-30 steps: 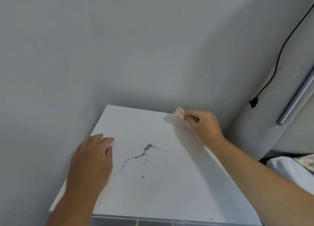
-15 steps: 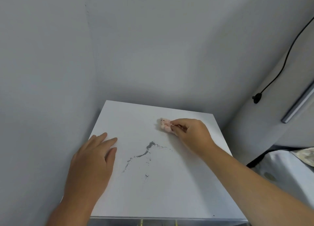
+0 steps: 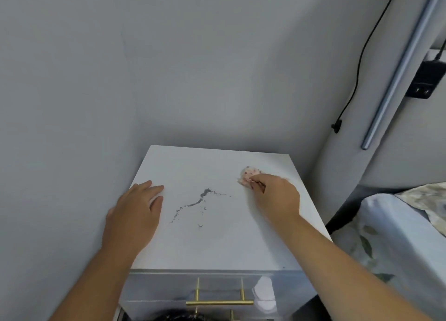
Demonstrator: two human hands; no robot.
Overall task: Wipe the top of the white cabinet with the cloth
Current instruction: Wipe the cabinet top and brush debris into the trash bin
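Note:
The white cabinet (image 3: 217, 243) stands in a wall corner, its flat top facing me. A trail of dark grey dirt (image 3: 193, 203) runs across the middle of the top. My right hand (image 3: 275, 197) presses a small crumpled pink cloth (image 3: 248, 173) onto the top near its back right, right of the dirt. My left hand (image 3: 136, 214) lies flat, fingers spread, on the top's left edge and holds nothing.
Grey walls close in behind and to the left. The cabinet's front has a brass handle (image 3: 219, 302). A bed with light bedding (image 3: 398, 236) stands to the right. A black cable (image 3: 357, 74) and a metal bar (image 3: 398, 69) run along the right wall.
My right hand swept the cloth from the back right corner leftward toward the dirt, then back to the right. My left hand stayed put. My view tipped down, showing the cabinet's front.

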